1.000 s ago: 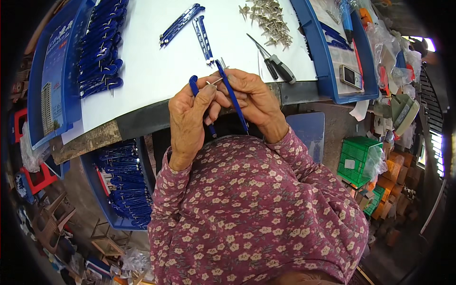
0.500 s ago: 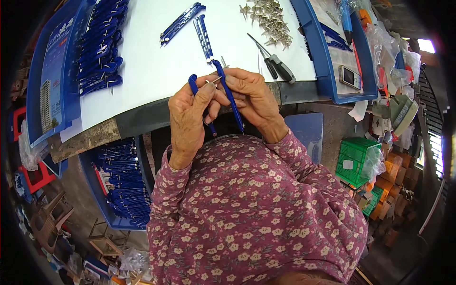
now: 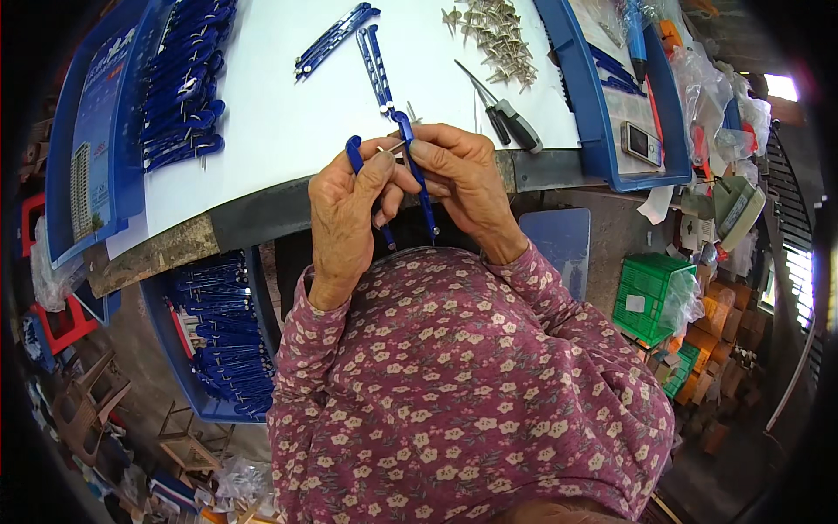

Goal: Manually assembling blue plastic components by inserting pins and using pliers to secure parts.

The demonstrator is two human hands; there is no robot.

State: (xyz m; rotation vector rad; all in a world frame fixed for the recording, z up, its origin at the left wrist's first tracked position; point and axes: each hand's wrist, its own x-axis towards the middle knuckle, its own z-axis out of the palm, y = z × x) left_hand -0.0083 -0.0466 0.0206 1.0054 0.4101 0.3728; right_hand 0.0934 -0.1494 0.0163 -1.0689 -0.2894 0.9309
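My left hand (image 3: 342,214) is closed around a slim blue hook-ended piece (image 3: 353,150), whose lower end sticks out below the fingers. In my right hand (image 3: 471,179) a second slim blue piece (image 3: 427,208) is pinched between thumb and fingers, hanging at a slant. A thin metal pin (image 3: 396,147) shows between the two thumbs, reaching toward the right-hand piece. Both hands are close together over the table's front edge. Just beyond them lies a blue slotted piece (image 3: 375,70), with another slotted bundle (image 3: 336,42) up to its left.
Metal pins with flat heads (image 3: 499,44) lie heaped at the back. Nearby rest a screwdriver (image 3: 519,127) and a thin pointed tool. Rows of blue pieces (image 3: 183,96) line the left side. A blue tray (image 3: 602,166) with a phone (image 3: 642,142) stands right; a bin (image 3: 214,410) sits below left.
The blue piece in my right hand has turned slightly, its lower end swinging to the left. My left hand keeps its hold almost unmoved.
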